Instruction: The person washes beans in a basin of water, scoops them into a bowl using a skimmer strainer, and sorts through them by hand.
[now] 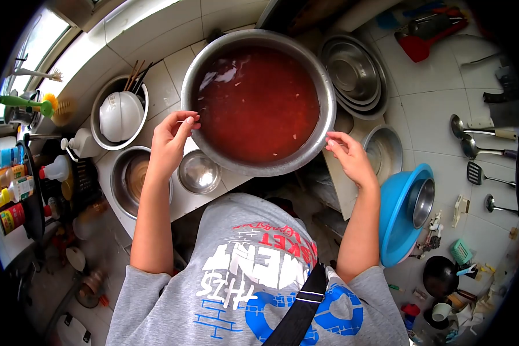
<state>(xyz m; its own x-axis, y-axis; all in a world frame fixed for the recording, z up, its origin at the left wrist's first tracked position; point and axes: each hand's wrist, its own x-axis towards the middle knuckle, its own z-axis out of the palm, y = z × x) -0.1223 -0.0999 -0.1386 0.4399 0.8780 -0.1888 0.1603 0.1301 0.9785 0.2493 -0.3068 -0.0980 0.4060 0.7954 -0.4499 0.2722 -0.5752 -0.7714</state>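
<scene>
A large metal basin (330, 106) of dark red, watery liquid (259, 109) is in front of me, with a few pale bits floating in it. My left hand (172, 137) is at the basin's left side, thumb and fingertips pinched at the rim. On the opposite side, my right hand (352, 157) has its thumb and fingers closed at the rim's right edge. Just below the basin, a small shiny metal bowl (199, 172) stands on the white tiled counter (179, 199). Beside my left forearm is another metal bowl (121, 179), partly hidden by the arm.
At left, a metal pot (143, 118) holds white bowls (121, 117) and chopsticks. Stacked metal basins (352, 72) stand at right, above a blue plastic basin (393, 225). Ladles (470, 147) and a slotted turner (476, 173) hang on the right wall. Bottles (11, 193) line the far left.
</scene>
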